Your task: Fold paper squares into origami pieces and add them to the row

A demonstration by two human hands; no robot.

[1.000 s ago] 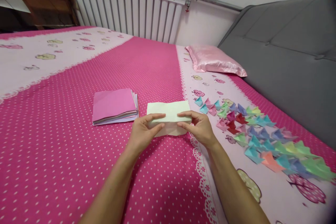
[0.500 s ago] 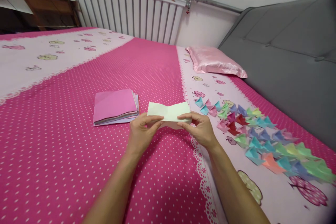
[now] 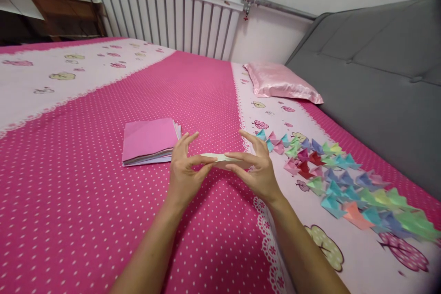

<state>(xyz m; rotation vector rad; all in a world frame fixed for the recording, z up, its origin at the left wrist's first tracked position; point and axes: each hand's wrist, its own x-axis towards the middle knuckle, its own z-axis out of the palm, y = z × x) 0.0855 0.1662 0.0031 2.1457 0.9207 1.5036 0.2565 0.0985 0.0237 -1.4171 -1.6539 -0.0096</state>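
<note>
A pale, whitish sheet of folded paper is held nearly edge-on above the bed, so only a thin strip of it shows. My left hand pinches its left end between thumb and forefinger. At the right end my right hand grips it the same way, the other fingers of both hands raised. Just left of my left hand lies a stack of coloured paper, pink on top. Right of my right hand, many small folded paper boats stand in rows on the bedspread.
The bed has a pink dotted bedspread with pale printed bands. A pink satin pillow lies by the grey padded headboard. Along the wall run a white radiator and a pipe. A wooden desk stands at the far left.
The paper has tilted from showing its broad face to nearly edge-on. My outer fingers have lifted and spread, while thumbs and forefingers still pinch it.
</note>
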